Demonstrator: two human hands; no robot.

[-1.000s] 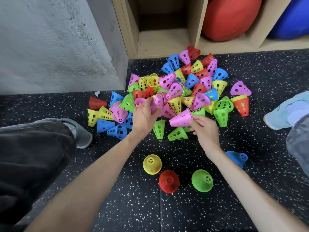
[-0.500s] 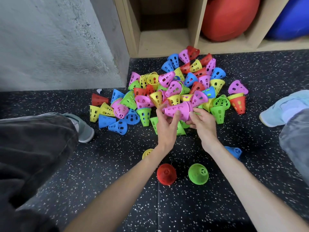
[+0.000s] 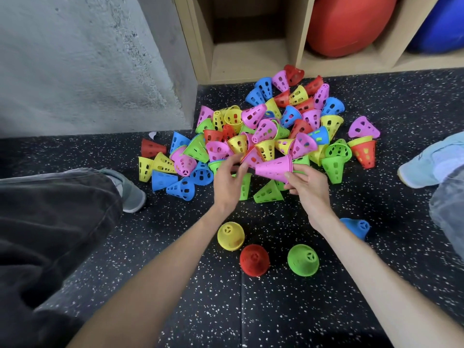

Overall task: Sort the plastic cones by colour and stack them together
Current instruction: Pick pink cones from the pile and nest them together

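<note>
A heap of perforated plastic cones [image 3: 271, 126] in pink, yellow, green, blue and red lies on the speckled black floor. My right hand [image 3: 307, 187] grips a nested pink stack [image 3: 275, 168] lying sideways just above the heap's near edge. My left hand [image 3: 227, 180] is to its left, fingers loosely curled. Its fingertips are at a loose pink cone [image 3: 251, 159] beside the stack's narrow end. In front of me stand a yellow stack [image 3: 230, 236], a red stack [image 3: 254, 259], a green stack [image 3: 303, 259] and a blue stack [image 3: 356, 227].
A concrete wall [image 3: 88, 64] and a wooden shelf unit [image 3: 253, 56] holding a red ball [image 3: 349, 23] and a blue ball [image 3: 442, 23] bound the far side. My dark trouser leg and grey shoe [image 3: 130, 192] lie at left. Another person's light blue shoe [image 3: 431, 162] is at right.
My left hand carried a pink cone from the heap onto the stack in my right hand, then drew back left to the heap's edge. The stack stayed in my right hand.
</note>
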